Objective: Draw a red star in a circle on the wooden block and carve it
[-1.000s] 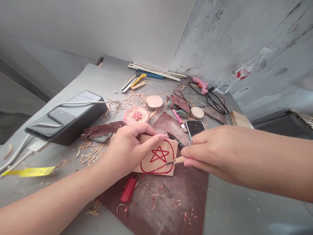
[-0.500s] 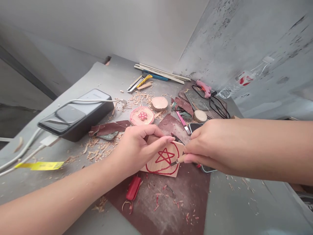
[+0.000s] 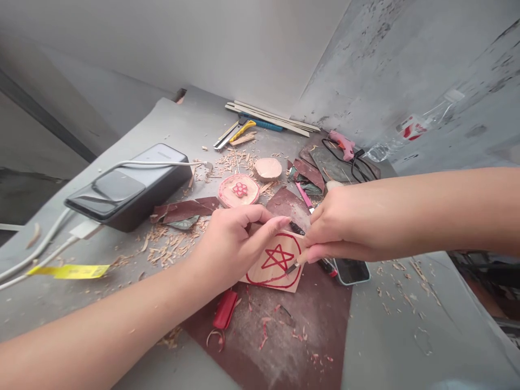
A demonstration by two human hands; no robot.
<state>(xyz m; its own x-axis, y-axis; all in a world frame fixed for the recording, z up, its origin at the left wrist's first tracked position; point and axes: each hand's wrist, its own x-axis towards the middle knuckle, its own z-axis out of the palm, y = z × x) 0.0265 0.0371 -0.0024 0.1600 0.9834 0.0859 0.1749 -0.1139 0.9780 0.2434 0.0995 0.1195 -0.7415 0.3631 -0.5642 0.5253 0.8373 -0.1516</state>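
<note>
A flat wooden board (image 3: 260, 268) bears a red star inside a red rounded outline. My left hand (image 3: 239, 238) grips its upper left side, thumb lying over the top edge. In my right hand (image 3: 331, 230) is a carving knife (image 3: 292, 267), its short blade touching the board at the star's lower right point. Most of its handle is hidden by the fingers. Under the board lies a brown sandpaper sheet (image 3: 309, 336) with red-tinged shavings on it. A red marker cap (image 3: 225, 310) rests just below the board. A black marker (image 3: 327, 267) shows partly beneath my right hand.
Behind the hands lie a round wood slice with a red flower (image 3: 239, 190), a plain slice (image 3: 267, 169) and a yellow utility knife (image 3: 242, 131). A power bank with cable (image 3: 130, 187) stands left. A phone (image 3: 352, 271), pink glue gun (image 3: 342, 145) and plastic bottle (image 3: 410, 130) are right.
My right forearm has risen and the wrist has tilted, uncovering more of the phone. The knife tip has shifted slightly on the board. My left hand keeps its hold; the view has shifted a little.
</note>
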